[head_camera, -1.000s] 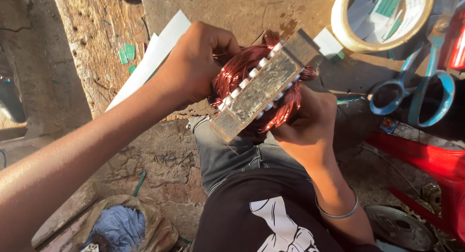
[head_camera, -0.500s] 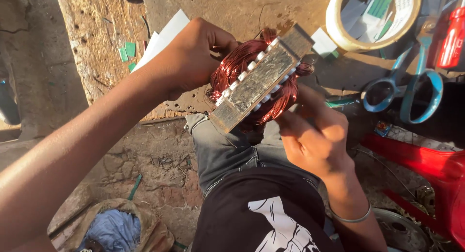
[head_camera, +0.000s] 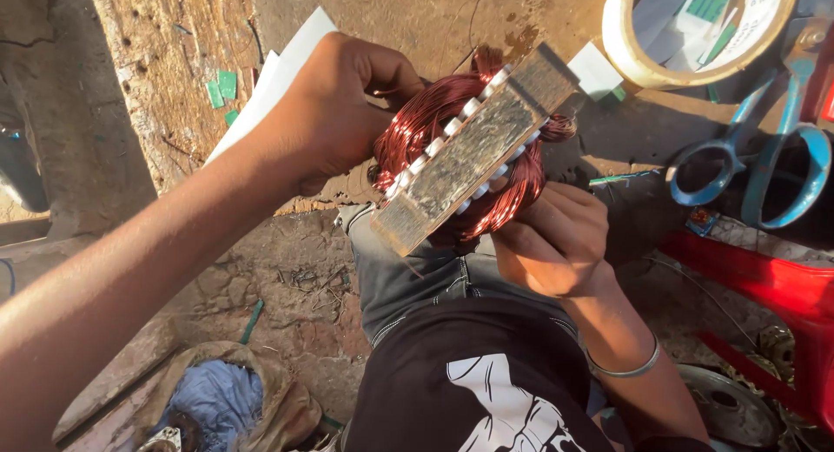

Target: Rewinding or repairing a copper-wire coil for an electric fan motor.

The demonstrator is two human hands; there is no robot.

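Both hands support a motor stator above the lap: the left hand closes over its upper-left copper winding, and the right hand cups it from below with curled fingers. Its laminated steel core is tilted, high end toward the upper right, with open room only to the lower left. Just beyond the high end lies a roll of tape; blue-handled scissors lie near on the right, above a red plastic part. White paper lies behind the left hand on a worn wooden counter. Below is a dirt floor with a cloth-filled sack.
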